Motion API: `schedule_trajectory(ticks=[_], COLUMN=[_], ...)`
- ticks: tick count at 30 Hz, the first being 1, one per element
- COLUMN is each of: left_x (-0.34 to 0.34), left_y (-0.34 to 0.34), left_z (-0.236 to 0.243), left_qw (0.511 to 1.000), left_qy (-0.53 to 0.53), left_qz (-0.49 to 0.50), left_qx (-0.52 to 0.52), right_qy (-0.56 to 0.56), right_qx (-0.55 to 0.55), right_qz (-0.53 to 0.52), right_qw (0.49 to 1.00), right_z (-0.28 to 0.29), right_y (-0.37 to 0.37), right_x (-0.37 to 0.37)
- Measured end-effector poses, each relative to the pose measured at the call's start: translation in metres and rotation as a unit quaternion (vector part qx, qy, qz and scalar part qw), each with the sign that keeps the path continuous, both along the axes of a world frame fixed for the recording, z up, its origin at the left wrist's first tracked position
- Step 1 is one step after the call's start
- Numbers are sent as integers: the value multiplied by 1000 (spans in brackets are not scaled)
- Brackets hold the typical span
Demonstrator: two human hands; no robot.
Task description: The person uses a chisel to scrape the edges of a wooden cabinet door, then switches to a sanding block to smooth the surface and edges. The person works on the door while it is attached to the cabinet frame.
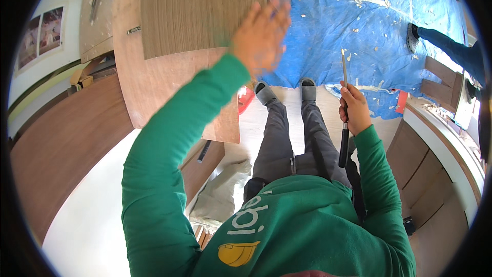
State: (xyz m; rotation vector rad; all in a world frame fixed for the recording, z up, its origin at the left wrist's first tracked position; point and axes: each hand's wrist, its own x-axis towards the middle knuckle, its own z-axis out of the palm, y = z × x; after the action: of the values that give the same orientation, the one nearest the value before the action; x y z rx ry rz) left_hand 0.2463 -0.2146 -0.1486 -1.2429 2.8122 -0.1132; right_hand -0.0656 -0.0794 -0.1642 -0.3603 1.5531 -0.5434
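Note:
My left hand [260, 36] is raised with fingers spread, blurred, at the right edge of a grey-brown laminate sheet [200, 7] that lies over a wooden board [154, 82]. It holds nothing. My right hand [352, 109] grips a long thin tool [344, 123] with a black handle and a flat metal blade pointing up. The tool stands upright beside my right leg. My grey shoes [287, 91] rest on the pale floor at the edge of a blue tarpaulin [369, 25].
Another person's dark-trousered leg and shoe [435, 38] stand on the tarpaulin at the upper right. Wooden cabinet pieces [425, 174] line the right side. A brown curved panel [61, 143] is on the left. A crumpled grey cloth [225, 190] and a red object [245, 97] lie near my feet.

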Motion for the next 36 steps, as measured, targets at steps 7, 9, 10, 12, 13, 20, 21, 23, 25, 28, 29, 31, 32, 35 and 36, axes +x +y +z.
schedule_trajectory(ticks=[7, 9, 10, 12, 13, 20, 21, 23, 25, 28, 29, 31, 32, 35, 36], left_x=[10, 17, 21, 23, 19, 25, 23, 44, 70, 83, 88, 96, 90, 89, 90], left_y=[68, 48, 34, 11, -1, -120, -136, -169, -185, -176, -164, -151, -150, -152, -152], left_z=[28, 26, 16, 8, 5, -3, -3, -18, -29, -16, -17, -9, -6, -3, -3], left_qw=[944, 968, 968, 968, 974, 985, 979, 952, 924, 928, 931, 932, 931, 932, 932], left_qy=[155, 161, 187, 189, 173, 95, 92, 167, 244, 194, 154, 113, 118, 135, 142], left_qz=[-42, 60, 119, 164, 145, 139, 173, 251, 293, 312, 324, 339, 340, 333, 329], left_qx=[290, 185, 115, 36, 30, -39, -53, -53, -43, -63, -66, -66, -59, -51, -50], right_qy=[-11, -51, -68, -85, -88, -101, -104, -112, -107, -95, -81, -73, -73, -93, -87], right_qx=[10, 11, 11, 12, 24, 23, 15, -8, -39, -209, -251, -305, -317, -290, -297], right_qz=[67, 23, 0, 35, 48, 41, 33, 41, 58, 49, 45, 44, 47, 77, 87], right_qw=[998, 998, 998, 996, 995, 994, 994, 993, 992, 972, 964, 949, 944, 949, 947], right_z=[-16, 6, 15, 5, 0, -19, -21, -24, -29, -35, -35, -35, -35, -41, -44], right_y=[1, -2, -1, 8, 11, 20, 18, 12, 3, -11, -19, -32, -37, -40, -37], right_x=[-3, 10, 14, 12, 10, 20, 23, 34, 43, 70, 84, 112, 124, 141, 144])
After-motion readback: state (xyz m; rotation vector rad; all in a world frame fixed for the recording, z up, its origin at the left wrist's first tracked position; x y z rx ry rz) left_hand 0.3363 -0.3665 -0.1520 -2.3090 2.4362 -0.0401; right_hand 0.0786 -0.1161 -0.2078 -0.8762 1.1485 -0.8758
